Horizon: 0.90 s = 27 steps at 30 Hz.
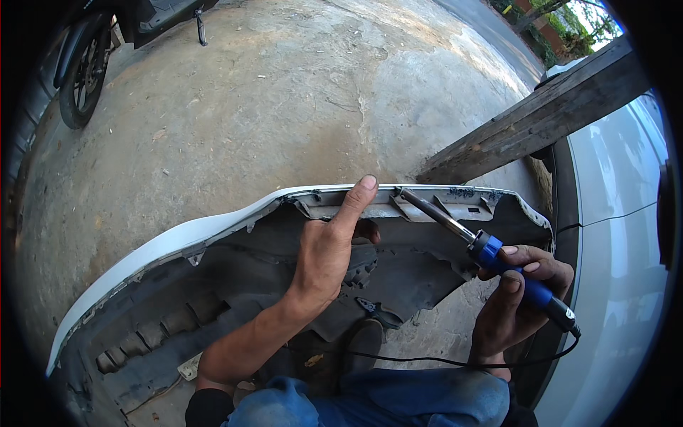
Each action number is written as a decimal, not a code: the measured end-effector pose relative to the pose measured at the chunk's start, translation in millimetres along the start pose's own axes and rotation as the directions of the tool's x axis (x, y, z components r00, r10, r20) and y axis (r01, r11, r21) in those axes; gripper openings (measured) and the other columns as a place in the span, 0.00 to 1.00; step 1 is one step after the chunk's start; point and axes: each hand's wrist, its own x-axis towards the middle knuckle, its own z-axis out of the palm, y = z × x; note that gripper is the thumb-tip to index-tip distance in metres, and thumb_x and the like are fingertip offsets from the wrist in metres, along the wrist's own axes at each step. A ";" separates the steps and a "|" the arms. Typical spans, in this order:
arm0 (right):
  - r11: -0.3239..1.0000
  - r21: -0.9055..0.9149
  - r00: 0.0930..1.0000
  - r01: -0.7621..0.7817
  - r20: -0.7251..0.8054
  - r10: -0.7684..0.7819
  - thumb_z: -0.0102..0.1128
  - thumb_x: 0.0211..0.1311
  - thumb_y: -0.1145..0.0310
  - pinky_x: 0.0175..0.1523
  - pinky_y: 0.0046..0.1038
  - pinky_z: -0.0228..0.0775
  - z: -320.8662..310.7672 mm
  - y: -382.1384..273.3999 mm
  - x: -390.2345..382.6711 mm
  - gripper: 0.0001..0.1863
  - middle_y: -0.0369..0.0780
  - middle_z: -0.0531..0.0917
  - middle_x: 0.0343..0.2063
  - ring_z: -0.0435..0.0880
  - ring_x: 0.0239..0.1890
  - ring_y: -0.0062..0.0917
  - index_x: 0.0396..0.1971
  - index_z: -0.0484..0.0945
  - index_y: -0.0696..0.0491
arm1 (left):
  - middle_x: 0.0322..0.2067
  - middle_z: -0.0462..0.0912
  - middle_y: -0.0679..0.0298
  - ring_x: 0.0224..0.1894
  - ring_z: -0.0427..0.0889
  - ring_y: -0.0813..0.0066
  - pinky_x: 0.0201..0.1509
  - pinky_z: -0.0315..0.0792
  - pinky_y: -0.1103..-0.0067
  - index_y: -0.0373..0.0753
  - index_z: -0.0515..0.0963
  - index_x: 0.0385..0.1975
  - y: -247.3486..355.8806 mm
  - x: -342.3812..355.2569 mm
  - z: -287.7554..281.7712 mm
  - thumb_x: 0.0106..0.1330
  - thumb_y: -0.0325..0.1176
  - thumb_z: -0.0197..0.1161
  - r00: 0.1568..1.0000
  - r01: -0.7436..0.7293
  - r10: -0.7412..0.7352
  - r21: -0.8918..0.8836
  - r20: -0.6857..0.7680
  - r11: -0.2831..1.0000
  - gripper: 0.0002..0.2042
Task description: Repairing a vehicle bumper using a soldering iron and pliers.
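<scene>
A white car bumper point(178, 238) lies on the concrete with its dark inner side facing me. My left hand point(331, 245) grips its upper edge, the thumb pressed up against the white rim. My right hand point(516, 299) holds a soldering iron point(498, 260) by its blue handle. The iron's metal shaft points up and left, its tip touching the bumper's inner rim just right of my left thumb. A black cord point(455, 363) runs from the handle's rear end down across my lap.
A weathered wooden beam point(533, 117) slants across the upper right. A white car body point(619, 235) stands along the right side. A motorcycle's wheel point(82, 75) is at the top left on the concrete floor. My knees in blue jeans point(398, 398) are below.
</scene>
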 end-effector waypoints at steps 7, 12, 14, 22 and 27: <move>1.000 0.002 1.000 0.004 0.011 -0.004 0.68 0.65 0.65 0.37 0.29 0.86 -0.8 0.8 -2.0 0.20 0.45 0.81 0.36 0.84 0.42 0.24 0.42 0.63 0.52 | 0.29 0.82 0.64 0.29 0.77 0.77 0.33 0.72 0.78 0.33 0.83 0.35 1.1 -1.1 3.9 0.69 0.48 0.66 0.999 -0.013 0.012 -0.013 -0.038 1.000 0.19; 1.000 0.006 1.000 0.014 0.014 -0.014 0.68 0.65 0.66 0.37 0.29 0.85 -1.2 2.3 -3.1 0.19 0.45 0.80 0.36 0.84 0.42 0.24 0.42 0.63 0.52 | 0.31 0.82 0.63 0.29 0.76 0.77 0.34 0.70 0.78 0.33 0.82 0.37 2.4 -2.6 3.8 0.68 0.46 0.66 0.999 0.008 -0.008 -0.016 -0.041 1.000 0.18; 1.000 0.015 1.000 0.016 0.011 -0.016 0.67 0.65 0.66 0.37 0.29 0.85 -0.9 1.6 -3.4 0.19 0.45 0.80 0.36 0.84 0.41 0.25 0.42 0.63 0.52 | 0.31 0.81 0.62 0.29 0.76 0.77 0.34 0.70 0.78 0.32 0.82 0.37 3.7 -3.7 4.3 0.68 0.47 0.66 0.999 0.002 -0.003 -0.021 -0.046 1.000 0.19; 0.999 0.032 0.999 0.040 0.022 -0.041 0.67 0.65 0.67 0.35 0.27 0.85 -2.3 4.7 -3.4 0.18 0.45 0.80 0.36 0.83 0.40 0.25 0.41 0.63 0.54 | 0.31 0.82 0.63 0.28 0.76 0.78 0.34 0.70 0.78 0.33 0.82 0.36 1.8 -2.7 3.9 0.68 0.46 0.66 0.998 0.029 -0.030 -0.021 -0.047 0.999 0.18; 0.998 0.032 0.998 0.054 0.019 -0.055 0.67 0.65 0.69 0.35 0.27 0.85 -2.2 6.3 -4.4 0.18 0.46 0.80 0.36 0.83 0.39 0.25 0.41 0.63 0.54 | 0.30 0.82 0.63 0.29 0.76 0.78 0.33 0.70 0.78 0.34 0.82 0.35 1.5 -2.1 4.7 0.68 0.45 0.66 0.999 0.003 -0.004 -0.042 -0.041 0.999 0.17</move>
